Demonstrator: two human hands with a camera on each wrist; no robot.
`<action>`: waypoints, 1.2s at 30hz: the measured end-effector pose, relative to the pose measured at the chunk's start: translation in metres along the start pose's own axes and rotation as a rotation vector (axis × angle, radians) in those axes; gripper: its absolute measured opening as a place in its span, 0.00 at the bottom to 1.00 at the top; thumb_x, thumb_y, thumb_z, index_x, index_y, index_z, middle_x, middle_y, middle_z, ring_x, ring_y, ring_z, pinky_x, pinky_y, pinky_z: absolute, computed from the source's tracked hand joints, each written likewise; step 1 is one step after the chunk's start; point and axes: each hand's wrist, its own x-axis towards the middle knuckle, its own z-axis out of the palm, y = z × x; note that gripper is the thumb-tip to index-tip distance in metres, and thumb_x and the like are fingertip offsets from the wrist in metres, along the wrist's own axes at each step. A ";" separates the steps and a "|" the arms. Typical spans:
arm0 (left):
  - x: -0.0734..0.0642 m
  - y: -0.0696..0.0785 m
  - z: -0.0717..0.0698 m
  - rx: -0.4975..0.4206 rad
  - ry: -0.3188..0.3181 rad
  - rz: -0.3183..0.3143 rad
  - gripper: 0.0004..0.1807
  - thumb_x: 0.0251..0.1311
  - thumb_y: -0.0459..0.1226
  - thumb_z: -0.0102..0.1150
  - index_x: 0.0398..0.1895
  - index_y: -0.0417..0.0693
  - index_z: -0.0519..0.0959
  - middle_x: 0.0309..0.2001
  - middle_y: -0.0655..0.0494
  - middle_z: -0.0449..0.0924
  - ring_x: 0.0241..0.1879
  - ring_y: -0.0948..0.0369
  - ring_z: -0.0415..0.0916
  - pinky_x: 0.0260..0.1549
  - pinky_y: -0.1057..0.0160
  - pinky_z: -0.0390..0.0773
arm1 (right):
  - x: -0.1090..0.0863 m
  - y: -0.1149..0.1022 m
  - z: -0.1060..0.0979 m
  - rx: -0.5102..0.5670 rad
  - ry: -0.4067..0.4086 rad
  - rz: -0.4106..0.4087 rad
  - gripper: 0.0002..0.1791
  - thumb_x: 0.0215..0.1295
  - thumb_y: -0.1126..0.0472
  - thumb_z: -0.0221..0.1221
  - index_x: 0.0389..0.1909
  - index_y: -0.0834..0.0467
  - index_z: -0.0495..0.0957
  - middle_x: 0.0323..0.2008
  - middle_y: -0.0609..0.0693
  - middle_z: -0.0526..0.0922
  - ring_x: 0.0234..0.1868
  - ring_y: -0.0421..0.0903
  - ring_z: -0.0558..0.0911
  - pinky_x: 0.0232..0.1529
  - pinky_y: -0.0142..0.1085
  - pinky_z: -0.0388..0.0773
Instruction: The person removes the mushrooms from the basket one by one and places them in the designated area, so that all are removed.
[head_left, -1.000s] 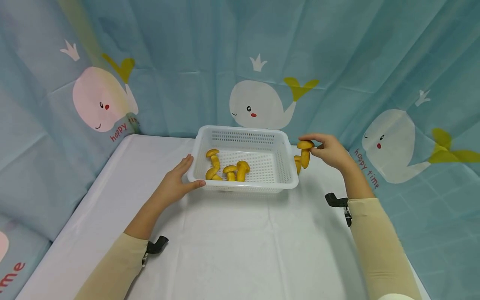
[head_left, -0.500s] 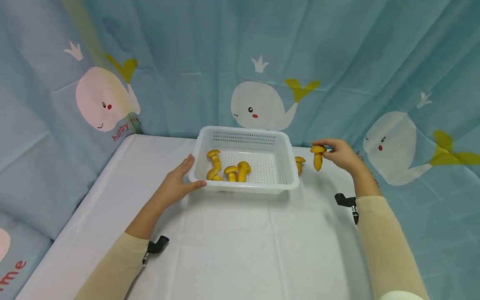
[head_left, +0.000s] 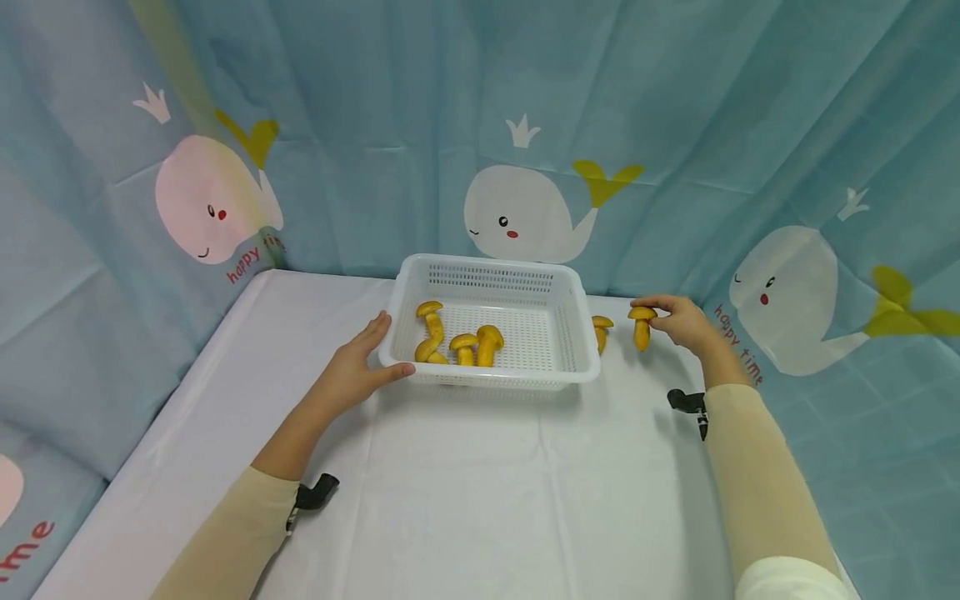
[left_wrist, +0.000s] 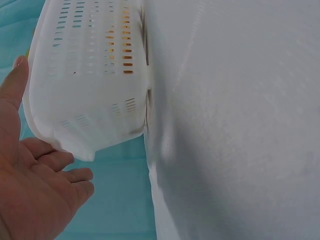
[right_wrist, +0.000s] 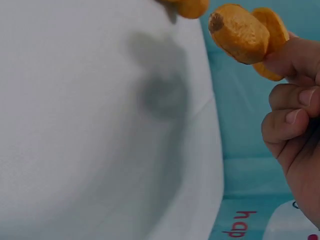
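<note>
A white perforated plastic basket (head_left: 483, 375) stands at the far side of the table. My left hand (head_left: 352, 379) holds its near left corner; in the left wrist view the thumb lies at the rim and the bent fingers (left_wrist: 75, 175) sit against the corner. Several yellow mushrooms (head_left: 489, 343) lie in the left half of the basket. Right of the basket, my right hand (head_left: 681, 323) pinches a yellow mushroom (head_left: 642, 327) by its cap, stem pointing down. In the right wrist view the stem end (right_wrist: 239, 32) shows just off the table. Another mushroom (head_left: 602, 332) is beside the basket's right wall, partly hidden by it.
A white cloth (head_left: 465, 483) covers the table. Blue curtains with whale prints (head_left: 517, 212) hang close behind the basket and along both sides. The table's far edge (head_left: 330, 273) runs just beyond the basket.
My right hand has moved right, away from the basket, and then down toward the table with the mushroom. The left hand and the basket have stayed in place.
</note>
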 end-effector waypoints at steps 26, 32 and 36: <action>-0.001 -0.001 0.002 -0.006 0.000 -0.022 0.64 0.51 0.71 0.66 0.84 0.60 0.44 0.84 0.60 0.39 0.82 0.46 0.40 0.72 0.32 0.55 | 0.020 0.030 0.031 -0.015 -0.028 0.023 0.27 0.70 0.71 0.50 0.69 0.55 0.75 0.75 0.61 0.65 0.58 0.58 0.66 0.33 0.36 0.69; -0.001 0.000 0.001 -0.014 0.001 -0.022 0.64 0.50 0.72 0.66 0.84 0.61 0.44 0.84 0.62 0.38 0.82 0.47 0.40 0.73 0.32 0.54 | 0.021 0.032 0.030 -0.018 -0.027 0.023 0.26 0.74 0.69 0.50 0.70 0.55 0.73 0.76 0.62 0.63 0.59 0.60 0.66 0.31 0.36 0.67; -0.001 0.001 0.001 -0.015 0.004 -0.028 0.64 0.50 0.72 0.66 0.84 0.62 0.44 0.84 0.63 0.38 0.82 0.47 0.40 0.73 0.32 0.54 | 0.021 0.033 0.028 -0.028 -0.022 0.024 0.25 0.75 0.69 0.49 0.71 0.56 0.72 0.76 0.62 0.63 0.59 0.60 0.66 0.31 0.37 0.68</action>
